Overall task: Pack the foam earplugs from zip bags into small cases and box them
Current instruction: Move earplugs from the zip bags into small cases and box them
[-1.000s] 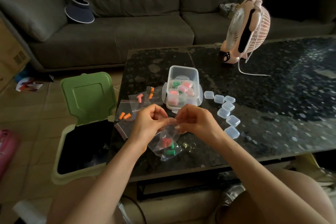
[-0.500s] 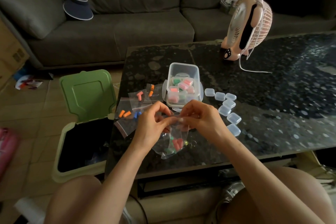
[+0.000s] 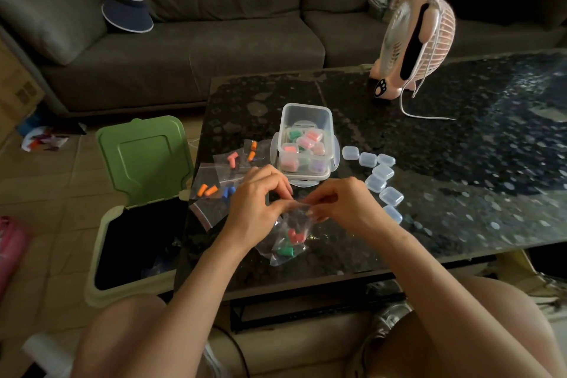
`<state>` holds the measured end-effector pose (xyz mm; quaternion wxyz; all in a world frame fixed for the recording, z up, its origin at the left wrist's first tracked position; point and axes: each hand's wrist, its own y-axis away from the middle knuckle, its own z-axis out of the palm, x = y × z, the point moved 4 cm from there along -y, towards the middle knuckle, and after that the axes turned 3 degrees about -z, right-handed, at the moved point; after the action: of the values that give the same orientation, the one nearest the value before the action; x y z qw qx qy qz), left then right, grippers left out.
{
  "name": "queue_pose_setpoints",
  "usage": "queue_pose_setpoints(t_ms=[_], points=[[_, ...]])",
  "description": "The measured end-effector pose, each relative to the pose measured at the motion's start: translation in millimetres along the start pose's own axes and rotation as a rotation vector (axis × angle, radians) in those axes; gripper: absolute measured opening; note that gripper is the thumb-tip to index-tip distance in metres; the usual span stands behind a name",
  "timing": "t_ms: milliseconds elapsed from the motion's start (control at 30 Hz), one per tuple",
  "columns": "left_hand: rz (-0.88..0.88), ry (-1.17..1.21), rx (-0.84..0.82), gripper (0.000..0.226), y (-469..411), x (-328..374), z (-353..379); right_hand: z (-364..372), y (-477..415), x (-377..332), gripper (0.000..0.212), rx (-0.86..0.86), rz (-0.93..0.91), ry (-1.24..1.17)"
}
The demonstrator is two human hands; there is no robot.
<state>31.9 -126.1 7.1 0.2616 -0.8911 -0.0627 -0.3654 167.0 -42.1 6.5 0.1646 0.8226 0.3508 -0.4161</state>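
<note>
My left hand (image 3: 256,209) and my right hand (image 3: 339,204) both pinch the top edge of a clear zip bag (image 3: 291,232) just above the dark table (image 3: 460,193). Red earplugs (image 3: 296,236) sit inside it, and a bag with green earplugs (image 3: 285,252) lies under it. A clear plastic box (image 3: 306,144) behind my hands holds several filled small cases. Several empty small cases (image 3: 382,175) lie in a curved row to its right. More zip bags with orange earplugs (image 3: 207,190), pink earplugs (image 3: 233,159) and blue earplugs (image 3: 228,192) lie to the left.
A pink desk fan (image 3: 414,37) with a white cord stands at the back of the table. An open bin with a green lid (image 3: 144,156) stands on the floor left of the table. A grey sofa (image 3: 214,40) with a dark visor hat (image 3: 127,12) is behind.
Both hands stay on the bag's top edge and have shifted a little; the bag with the red earplugs hangs slightly differently below my fingers.
</note>
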Motion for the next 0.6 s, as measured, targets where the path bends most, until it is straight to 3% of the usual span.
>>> queue_pose_setpoints(t_ms=[133, 233, 300, 367, 467, 600], points=[[-0.067, 0.073, -0.171, 0.015, -3, 1, 10, -4, -2, 5, 0.024, 0.044, -0.031, 0.068], [-0.053, -0.015, -0.168, 0.012, -4, -4, 14, -10, -5, 10, 0.034, 0.082, -0.032, 0.123], [-0.013, -0.071, -0.125, 0.015, -4, -5, 13, -21, -4, 21, 0.034, 0.185, 0.076, 0.151], [0.014, -0.105, -0.081, 0.017, -5, -6, 12, -34, 0, 37, 0.035, 0.274, 0.238, 0.376], [0.031, -0.115, -0.052, 0.02, -5, -6, 12, -37, 7, 58, 0.045, 0.181, 0.448, 0.643], [0.013, -0.066, -0.071, 0.019, -3, -7, 14, -24, 5, 73, 0.046, 0.093, 0.521, 0.671]])
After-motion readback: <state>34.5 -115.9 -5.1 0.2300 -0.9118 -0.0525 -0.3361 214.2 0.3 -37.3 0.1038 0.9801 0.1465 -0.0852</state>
